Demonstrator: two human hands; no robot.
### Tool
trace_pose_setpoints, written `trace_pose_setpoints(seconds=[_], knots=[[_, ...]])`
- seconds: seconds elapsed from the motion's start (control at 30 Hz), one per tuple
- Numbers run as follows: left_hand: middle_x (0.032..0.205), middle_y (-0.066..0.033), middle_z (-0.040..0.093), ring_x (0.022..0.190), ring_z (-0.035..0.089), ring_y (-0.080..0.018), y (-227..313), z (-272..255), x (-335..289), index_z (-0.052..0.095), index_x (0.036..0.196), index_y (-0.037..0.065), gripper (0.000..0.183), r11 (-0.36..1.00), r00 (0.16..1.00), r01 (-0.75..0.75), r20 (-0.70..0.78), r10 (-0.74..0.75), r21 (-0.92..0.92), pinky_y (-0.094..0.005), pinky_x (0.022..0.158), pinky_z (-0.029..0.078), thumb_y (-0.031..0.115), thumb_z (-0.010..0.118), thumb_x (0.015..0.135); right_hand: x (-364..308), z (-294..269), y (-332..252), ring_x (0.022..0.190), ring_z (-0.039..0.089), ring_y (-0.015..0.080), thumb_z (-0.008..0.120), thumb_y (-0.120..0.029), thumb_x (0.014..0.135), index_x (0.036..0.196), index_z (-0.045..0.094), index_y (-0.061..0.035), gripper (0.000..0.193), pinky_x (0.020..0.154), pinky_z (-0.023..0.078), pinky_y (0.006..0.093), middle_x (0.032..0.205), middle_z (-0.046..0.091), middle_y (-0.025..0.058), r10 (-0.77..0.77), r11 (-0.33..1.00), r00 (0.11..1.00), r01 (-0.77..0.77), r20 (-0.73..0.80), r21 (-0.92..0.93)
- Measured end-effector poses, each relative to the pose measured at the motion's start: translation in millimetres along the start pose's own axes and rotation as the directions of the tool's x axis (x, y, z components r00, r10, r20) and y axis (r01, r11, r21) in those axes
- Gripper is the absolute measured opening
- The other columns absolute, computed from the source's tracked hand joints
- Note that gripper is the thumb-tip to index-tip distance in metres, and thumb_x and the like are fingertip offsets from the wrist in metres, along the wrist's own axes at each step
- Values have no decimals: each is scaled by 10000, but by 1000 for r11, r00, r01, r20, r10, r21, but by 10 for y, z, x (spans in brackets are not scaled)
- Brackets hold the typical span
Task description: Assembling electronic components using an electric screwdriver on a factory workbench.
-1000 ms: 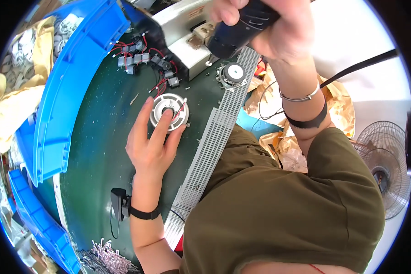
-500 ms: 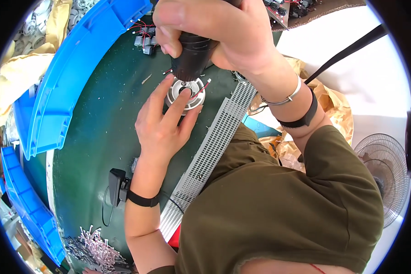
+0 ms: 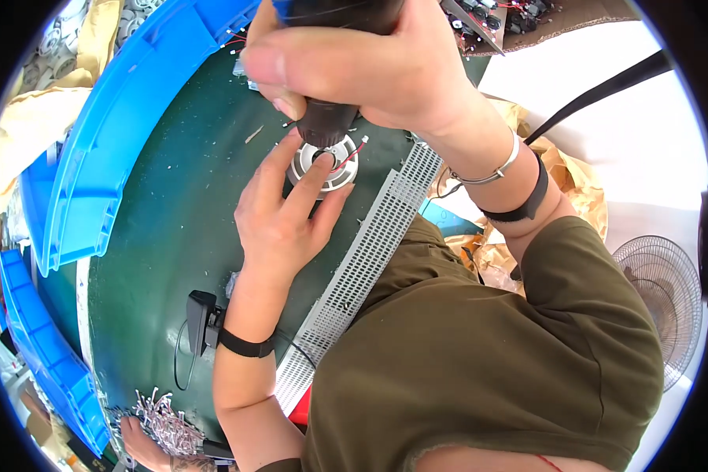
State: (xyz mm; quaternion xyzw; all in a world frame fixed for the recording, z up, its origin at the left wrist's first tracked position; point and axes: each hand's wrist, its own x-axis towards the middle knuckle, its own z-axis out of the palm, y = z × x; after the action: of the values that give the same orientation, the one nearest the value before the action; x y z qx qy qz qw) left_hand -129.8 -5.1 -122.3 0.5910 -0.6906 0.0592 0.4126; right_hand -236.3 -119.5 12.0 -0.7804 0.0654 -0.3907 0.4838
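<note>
My right hand (image 3: 370,71) is wrapped round a black power screwdriver (image 3: 322,122) with a bit of blue at its top. The tool points down, its nose over the far part of a round white plastic housing (image 3: 340,177); its tip is hidden from me. My left hand (image 3: 279,208) steadies the housing on the green table, one fingertip at its centre and the thumb at its near right edge. A short red-and-black wire with a white connector (image 3: 364,140) sticks out of the housing on the right.
Blue plastic bins (image 3: 94,181) line the left. A perforated grey metal strip (image 3: 370,236) runs along the table's near edge. At the lower left, a co-worker's hand (image 3: 141,444) touches a pile of pinkish wire leads (image 3: 165,425). Small motors (image 3: 244,71) with wires lie beyond my right hand.
My right hand and the screwdriver have come slightly nearer and lower over the housing. A co-worker's hand has come further into view by the wire leads. My left hand has hardly moved.
</note>
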Motion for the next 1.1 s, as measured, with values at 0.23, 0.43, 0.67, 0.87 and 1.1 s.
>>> trace_pose_setpoints(seconds=[0.23, 0.43, 0.67, 0.87, 1.1], knots=[[1115, -157, 570, 882, 598, -295, 25, -7, 51, 650, 941, 89, 370, 999, 999, -48, -21, 48, -18, -355, 692, 494, 179, 784, 608, 1, -19, 41, 546, 479, 56, 671, -11, 690, 703, 546, -29, 127, 511, 394, 221, 615, 530, -20, -181, 926, 982, 187, 48, -329], [1112, -147, 557, 968, 547, -313, -28, 26, 10, 647, 917, 84, 374, 996, 1000, -27, -8, 26, -84, -417, 813, 439, 172, 798, 587, -195, 27, 242, 560, 517, 93, 577, 23, 738, 1189, 393, 35, 488, 551, 419, 216, 674, 568, 41, 114, 941, 993, -110, 7, 320], [1099, -167, 594, 972, 591, -319, -46, -699, -17, 605, 1013, 69, 436, 972, 974, 224, 8, -225, 69, -376, 810, 489, 107, 794, 622, 39, -357, -269, 525, 529, 120, 678, -26, 740, 1128, 464, 31, 447, 508, 436, 260, 646, 563, 52, 80, 828, 956, 95, -283, 553], [1018, -196, 617, 930, 599, -343, -412, -1856, -709, 577, 1066, -14, 380, 603, 728, 421, 144, -670, 677, -372, 818, 465, 190, 682, 763, 10, -403, -41, 554, 530, 73, 714, -30, 729, 904, 538, -16, 249, 501, 412, 212, 671, 578, 16, -184, 966, 975, 203, -128, 158], [966, -123, 637, 894, 595, -315, -5, -802, 206, 623, 1004, 55, 286, 864, 965, 217, 35, -261, 455, -389, 783, 474, 165, 686, 747, -7, -336, 275, 584, 521, 49, 732, -58, 726, 863, 546, -24, 234, 514, 400, 193, 678, 567, -8, -384, 921, 921, 387, -61, 46]])
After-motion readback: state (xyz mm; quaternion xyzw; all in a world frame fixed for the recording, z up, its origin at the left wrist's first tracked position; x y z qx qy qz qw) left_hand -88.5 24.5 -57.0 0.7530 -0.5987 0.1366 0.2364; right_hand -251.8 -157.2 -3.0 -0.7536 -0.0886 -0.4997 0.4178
